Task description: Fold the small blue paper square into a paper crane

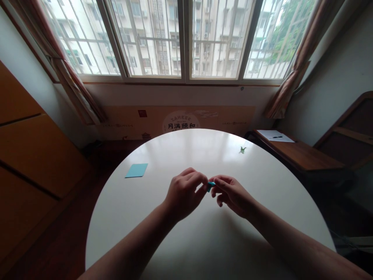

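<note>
A small piece of folded blue paper is held between both hands above the middle of the white round table. My left hand pinches its left side with thumb and fingers. From the other side, my right hand grips it between thumb and index finger, the lower fingers loosely curled. Much of the folded paper is hidden by the fingertips, so its full shape cannot be made out.
A flat stack or sheet of light blue square paper lies at the table's left. Toward the far right edge sits a small green folded paper figure. Beyond the table, a wooden side table bears white paper and a pen.
</note>
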### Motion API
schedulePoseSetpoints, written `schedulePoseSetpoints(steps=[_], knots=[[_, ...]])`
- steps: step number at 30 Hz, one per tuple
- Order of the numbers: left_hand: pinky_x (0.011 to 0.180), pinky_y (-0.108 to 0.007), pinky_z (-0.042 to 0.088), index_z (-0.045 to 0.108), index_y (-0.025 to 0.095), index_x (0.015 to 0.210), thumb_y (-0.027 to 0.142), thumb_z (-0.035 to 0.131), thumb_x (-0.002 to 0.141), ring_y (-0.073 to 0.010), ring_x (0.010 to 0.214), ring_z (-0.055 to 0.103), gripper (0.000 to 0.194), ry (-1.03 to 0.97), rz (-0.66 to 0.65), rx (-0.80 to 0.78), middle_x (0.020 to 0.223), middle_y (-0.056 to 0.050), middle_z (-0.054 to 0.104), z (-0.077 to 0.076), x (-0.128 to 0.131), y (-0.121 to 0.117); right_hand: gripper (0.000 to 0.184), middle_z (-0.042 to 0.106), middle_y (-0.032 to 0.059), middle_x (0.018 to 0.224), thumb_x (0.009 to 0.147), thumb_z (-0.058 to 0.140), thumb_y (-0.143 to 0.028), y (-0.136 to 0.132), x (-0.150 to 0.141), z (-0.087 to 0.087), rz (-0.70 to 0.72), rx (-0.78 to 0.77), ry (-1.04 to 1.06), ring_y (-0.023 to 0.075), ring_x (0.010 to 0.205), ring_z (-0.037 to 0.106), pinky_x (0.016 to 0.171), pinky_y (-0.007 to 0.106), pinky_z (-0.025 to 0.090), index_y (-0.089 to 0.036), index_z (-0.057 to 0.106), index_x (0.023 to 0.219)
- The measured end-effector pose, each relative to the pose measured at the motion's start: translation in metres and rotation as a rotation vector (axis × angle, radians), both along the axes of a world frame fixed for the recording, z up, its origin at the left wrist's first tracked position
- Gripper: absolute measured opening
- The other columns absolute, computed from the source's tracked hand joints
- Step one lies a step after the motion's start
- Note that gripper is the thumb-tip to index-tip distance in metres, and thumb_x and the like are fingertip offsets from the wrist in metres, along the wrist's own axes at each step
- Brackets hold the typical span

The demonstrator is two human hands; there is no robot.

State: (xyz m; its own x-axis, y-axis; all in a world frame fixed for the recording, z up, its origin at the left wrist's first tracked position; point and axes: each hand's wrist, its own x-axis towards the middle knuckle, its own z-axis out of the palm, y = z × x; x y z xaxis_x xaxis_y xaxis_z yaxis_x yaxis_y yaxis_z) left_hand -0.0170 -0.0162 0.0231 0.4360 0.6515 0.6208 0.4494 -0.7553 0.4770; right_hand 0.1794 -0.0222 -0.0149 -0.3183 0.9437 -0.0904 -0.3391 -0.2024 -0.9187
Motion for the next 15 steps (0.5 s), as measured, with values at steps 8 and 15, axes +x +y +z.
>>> schedulePoseSetpoints(steps=[8, 15], knots=[[0.070, -0.028, 0.049, 0.070, 0.022, 0.085, 0.013, 0.066, 0.091, -0.0180, 0.080, 0.061, 0.011, -0.028, -0.061, 0.330, 0.089, -0.003, 0.075, -0.0004, 0.0007, 0.0029, 0.035, 0.062, 0.0015, 0.078, 0.075, 0.085, -0.044, -0.0041, -0.0042, 0.0028, 0.012, -0.104, 0.128, 0.0114, 0.068, 0.061, 0.044, 0.016, 0.041, -0.017, 0.072, 0.094], [0.075, -0.032, 0.055, 0.072, 0.021, 0.102, 0.003, 0.060, 0.084, -0.0206, 0.091, 0.065, 0.028, -0.011, -0.016, 0.311, 0.104, -0.006, 0.074, -0.0008, 0.0025, 0.0032, 0.030, 0.063, 0.0000, 0.082, 0.078, 0.084, -0.041, -0.0034, -0.0029, 0.0023, -0.013, -0.115, 0.249, 0.0069, 0.062, 0.055, 0.043, 0.014, 0.034, -0.019, 0.072, 0.095]])
